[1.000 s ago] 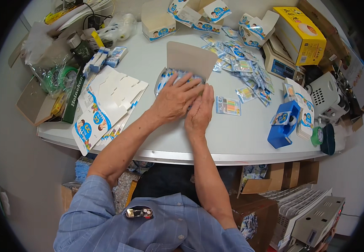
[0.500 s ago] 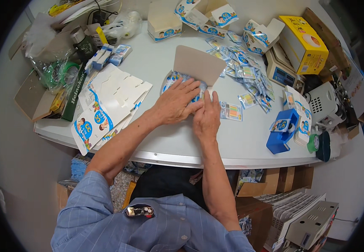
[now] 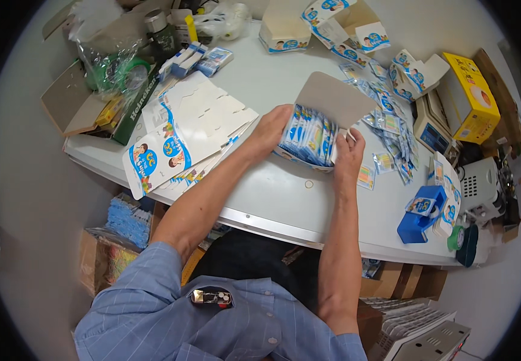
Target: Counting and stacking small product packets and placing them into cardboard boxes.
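Note:
An open white carton (image 3: 337,97) stands on the table with its lid flap raised at the back. Blue-and-white sachets (image 3: 308,135) fill it in upright rows. My left hand (image 3: 272,127) is closed on the carton's left side, its fingertips partly hidden behind the wall. At the right side my right hand (image 3: 349,150) grips the carton's edge, thumb and fingers bent over the rim. Just right of that hand lies a loose sachet (image 3: 366,177), and a pile of sachets (image 3: 396,132) spreads beyond it.
Flat printed cartons (image 3: 170,144) are stacked at the left. Behind them a green box (image 3: 134,111) holds tape and plastic. Further open cartons (image 3: 284,39) stand at the back. On the right are a scale (image 3: 434,129), a yellow box (image 3: 468,96) and a blue holder (image 3: 422,213).
Both hands lay flat over the sachets in the carton. They have moved apart to its left and right sides, uncovering the rows. The whole view has also shifted.

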Action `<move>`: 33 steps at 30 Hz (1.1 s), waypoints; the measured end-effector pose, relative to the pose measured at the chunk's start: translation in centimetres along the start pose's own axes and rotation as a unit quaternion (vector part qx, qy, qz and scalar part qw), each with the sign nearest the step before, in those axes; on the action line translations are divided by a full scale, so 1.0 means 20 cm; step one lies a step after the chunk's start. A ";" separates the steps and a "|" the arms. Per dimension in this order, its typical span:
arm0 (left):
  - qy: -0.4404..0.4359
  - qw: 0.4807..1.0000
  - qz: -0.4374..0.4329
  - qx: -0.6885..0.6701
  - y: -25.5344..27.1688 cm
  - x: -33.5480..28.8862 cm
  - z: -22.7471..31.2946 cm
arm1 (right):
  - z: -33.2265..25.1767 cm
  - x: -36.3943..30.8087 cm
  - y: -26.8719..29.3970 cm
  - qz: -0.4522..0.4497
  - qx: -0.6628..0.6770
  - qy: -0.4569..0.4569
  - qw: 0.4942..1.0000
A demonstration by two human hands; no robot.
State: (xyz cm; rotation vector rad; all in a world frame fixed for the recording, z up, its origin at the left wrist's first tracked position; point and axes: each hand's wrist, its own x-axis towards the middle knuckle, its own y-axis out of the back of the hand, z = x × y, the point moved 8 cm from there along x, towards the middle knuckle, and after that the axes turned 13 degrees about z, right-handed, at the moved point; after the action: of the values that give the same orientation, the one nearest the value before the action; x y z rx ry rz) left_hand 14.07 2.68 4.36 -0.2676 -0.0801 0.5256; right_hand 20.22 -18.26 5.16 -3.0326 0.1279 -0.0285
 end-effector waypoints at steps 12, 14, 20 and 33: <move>-0.016 0.998 -0.011 0.067 -0.04 -0.10 0.06 | -0.01 -0.02 0.07 -0.081 -0.024 0.011 0.996; 0.069 0.997 -0.016 -0.001 -0.03 -0.08 -0.01 | 0.02 0.00 0.05 -0.107 0.007 -0.007 0.994; 0.094 0.976 0.019 -0.193 -0.04 -0.03 -0.06 | 0.05 0.04 0.00 -0.116 0.196 -0.092 0.969; 0.046 0.981 -0.105 0.157 -0.02 -0.13 0.11 | -0.15 0.02 -0.02 -0.233 -0.158 -0.037 0.959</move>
State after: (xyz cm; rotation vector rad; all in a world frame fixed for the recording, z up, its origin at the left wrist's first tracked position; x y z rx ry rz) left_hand 11.77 1.60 6.66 0.0271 0.0647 0.3094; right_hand 20.63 -18.22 8.17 -3.2924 -0.6487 0.0736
